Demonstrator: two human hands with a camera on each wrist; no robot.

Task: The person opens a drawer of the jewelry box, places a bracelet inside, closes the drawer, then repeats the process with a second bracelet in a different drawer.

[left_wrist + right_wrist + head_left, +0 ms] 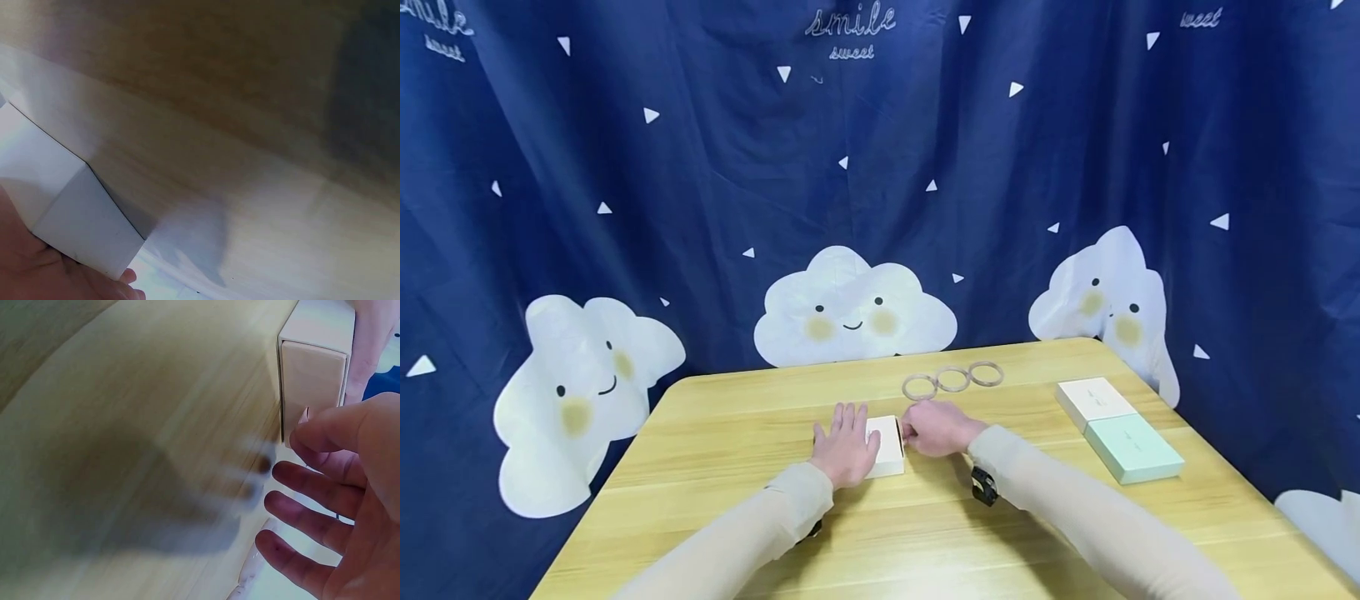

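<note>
A small white drawer-style box [885, 446] lies on the table between both hands. My left hand [846, 450] rests on its left part with the fingers straight and spread. In the left wrist view the box [87, 215] shows two pale faces beside the palm. At the box's right end my right hand [937, 428] pinches with thumb and forefinger against the inner drawer [312, 381], its other fingers loosely bent. The bit between the fingertips is hidden. Past the right hand, three thin pinkish-brown bangles [952, 390] lie in a row.
On the table's right side, a white box [1096, 400] and a mint-green box [1135, 448] lie end to end. The wooden table [715, 467] has rounded far corners. Behind it hangs a dark blue curtain [715, 167] with smiling clouds.
</note>
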